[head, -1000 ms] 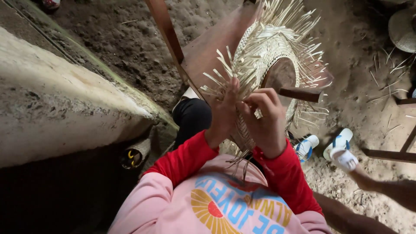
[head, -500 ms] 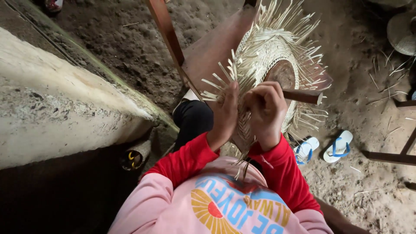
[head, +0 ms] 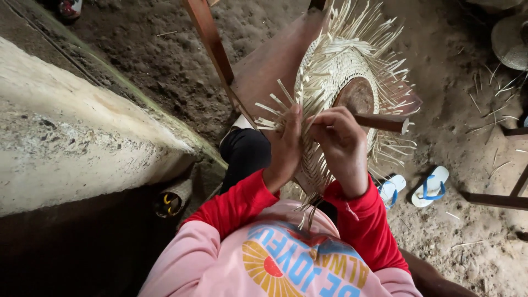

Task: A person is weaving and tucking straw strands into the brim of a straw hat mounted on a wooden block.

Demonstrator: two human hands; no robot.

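A half-woven straw hat [head: 335, 66] with many loose strips sticking out around its rim rests on a round wooden form [head: 358, 96] with a wooden handle [head: 382, 122]. My left hand [head: 286, 146] presses against the near edge of the weave, fingers pointing up among the strips. My right hand [head: 344, 143] is beside it, fingers curled around straw strips at the brim. Both wrists wear red sleeves over a pink shirt.
A wooden chair [head: 264, 60] stands under the hat on a dirt floor. A concrete wall [head: 82, 137] runs along the left. A pair of white and blue sandals [head: 418, 187] lies to the right, near a wooden frame [head: 495, 198]. Straw scraps litter the ground.
Another person's foot by the sandals one second ago has left the view. My hands have shifted slightly on the hat's edge, still working the strips.
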